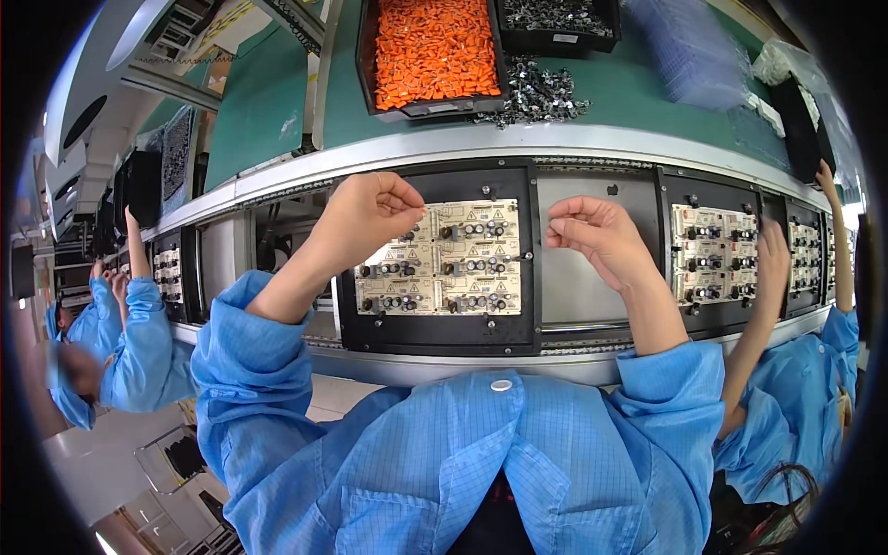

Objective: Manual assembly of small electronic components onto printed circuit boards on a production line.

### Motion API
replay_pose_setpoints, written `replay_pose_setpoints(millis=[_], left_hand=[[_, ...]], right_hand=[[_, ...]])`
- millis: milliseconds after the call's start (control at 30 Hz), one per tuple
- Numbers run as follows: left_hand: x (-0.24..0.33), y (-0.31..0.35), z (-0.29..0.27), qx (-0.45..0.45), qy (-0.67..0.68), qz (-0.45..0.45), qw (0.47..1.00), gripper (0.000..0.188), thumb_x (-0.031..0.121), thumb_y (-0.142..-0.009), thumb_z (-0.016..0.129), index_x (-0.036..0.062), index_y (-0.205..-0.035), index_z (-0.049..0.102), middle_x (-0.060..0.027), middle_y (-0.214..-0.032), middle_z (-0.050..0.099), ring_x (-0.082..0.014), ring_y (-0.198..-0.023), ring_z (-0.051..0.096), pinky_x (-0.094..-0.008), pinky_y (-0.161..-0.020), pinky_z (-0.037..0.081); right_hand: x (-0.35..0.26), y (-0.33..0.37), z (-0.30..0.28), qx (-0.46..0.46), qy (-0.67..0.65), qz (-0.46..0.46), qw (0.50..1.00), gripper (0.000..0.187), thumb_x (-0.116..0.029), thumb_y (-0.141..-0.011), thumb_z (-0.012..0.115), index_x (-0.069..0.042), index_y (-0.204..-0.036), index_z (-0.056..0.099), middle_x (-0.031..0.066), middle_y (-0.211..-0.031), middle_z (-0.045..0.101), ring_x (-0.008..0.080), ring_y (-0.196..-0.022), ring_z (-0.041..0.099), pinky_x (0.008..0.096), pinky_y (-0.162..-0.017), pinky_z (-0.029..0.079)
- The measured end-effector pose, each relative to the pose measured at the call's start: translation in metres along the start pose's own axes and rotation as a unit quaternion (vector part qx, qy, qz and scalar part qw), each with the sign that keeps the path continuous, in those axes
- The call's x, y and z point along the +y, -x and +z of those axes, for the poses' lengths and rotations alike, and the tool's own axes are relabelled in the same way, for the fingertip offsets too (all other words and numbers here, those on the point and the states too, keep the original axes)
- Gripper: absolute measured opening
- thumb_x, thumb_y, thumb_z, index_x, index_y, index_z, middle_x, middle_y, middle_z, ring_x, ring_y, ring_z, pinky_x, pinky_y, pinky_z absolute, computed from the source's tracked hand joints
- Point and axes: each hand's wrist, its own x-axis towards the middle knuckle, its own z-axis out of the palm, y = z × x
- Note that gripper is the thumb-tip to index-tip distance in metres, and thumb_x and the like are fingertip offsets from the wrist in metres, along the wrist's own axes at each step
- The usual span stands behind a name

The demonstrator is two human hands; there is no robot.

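Note:
My left hand is closed in a pinch over the upper left corner of a panel of cream circuit boards. A speck of orange shows at its fingertips, too small to name. The panel lies in a black carrier frame and bears several dark cylindrical parts and other small components. To the right of that frame, my right hand hovers over a gap in the line, thumb and fingers pinched together. Whatever those fingers hold, if anything, is too small to make out.
Beyond the rail, a black bin of orange components stands beside a bin of small metal parts, with loose metal parts spilled in front. Clear plastic trays are stacked at right. Co-workers in blue work on both sides; another board panel lies rightward.

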Motion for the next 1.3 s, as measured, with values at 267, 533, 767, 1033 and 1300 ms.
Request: replay_pose_setpoints(millis=[267, 533, 767, 1033, 1300], left_hand=[[-0.001, 0.004, 0.022, 0.023, -0.018, 0.027, 0.999, 0.014, 0.006, -0.086, 0.069, -0.0048, -0.094, 0.067, -0.0033, -0.083, 0.067, -0.005, -0.073, 0.061, -0.0199, -0.068, 0.051], [0.002, -0.003, 0.034, 0.076, -0.169, 0.098, 0.978, 0.012, 0.004, -0.081, 0.069, -0.0039, -0.089, 0.066, -0.0125, -0.078, 0.067, -0.0211, -0.073, 0.066, -0.0313, -0.068, 0.053], [-0.012, -0.01, 0.036, 0.083, -0.24, 0.142, 0.957, 0.015, 0.01, -0.082, 0.072, -0.0017, -0.091, 0.068, -0.0129, -0.084, 0.068, -0.0227, -0.076, 0.066, -0.0323, -0.07, 0.053], [-0.009, -0.013, 0.04, 0.08, -0.251, 0.133, 0.956, 0.014, 0.008, -0.08, 0.072, -0.0015, -0.089, 0.068, -0.0128, -0.083, 0.067, -0.0233, -0.077, 0.066, -0.0335, -0.071, 0.053], [-0.011, -0.016, 0.041, 0.076, -0.255, 0.158, 0.951, 0.01, 0.006, -0.079, 0.07, -0.0018, -0.084, 0.066, -0.0143, -0.077, 0.065, -0.0304, -0.081, 0.064, -0.0386, -0.071, 0.052]], right_hand=[[0.019, -0.005, 0.001, -0.037, -0.087, 0.04, 0.995, 0.018, -0.002, -0.091, 0.064, 0.004, -0.107, 0.066, 0.0109, -0.099, 0.068, 0.0192, -0.089, 0.067, 0.0323, -0.086, 0.056], [0.007, 0.002, -0.01, -0.026, -0.105, -0.018, 0.994, 0.019, -0.002, -0.09, 0.064, 0.003, -0.109, 0.066, 0.0095, -0.1, 0.068, 0.0181, -0.092, 0.066, 0.0327, -0.087, 0.056], [-0.004, 0.011, -0.009, -0.016, -0.11, -0.066, 0.992, 0.021, -0.003, -0.091, 0.064, 0.002, -0.111, 0.066, 0.0085, -0.1, 0.068, 0.0175, -0.091, 0.066, 0.0332, -0.086, 0.055], [-0.007, 0.016, -0.006, -0.012, -0.12, -0.086, 0.989, 0.021, -0.003, -0.091, 0.063, 0.002, -0.112, 0.066, 0.0081, -0.101, 0.068, 0.0169, -0.091, 0.065, 0.0338, -0.085, 0.055], [-0.008, 0.015, -0.006, -0.017, -0.111, -0.093, 0.989, 0.022, -0.003, -0.091, 0.063, 0.002, -0.113, 0.066, 0.0088, -0.104, 0.067, 0.017, -0.092, 0.065, 0.0341, -0.084, 0.056]])
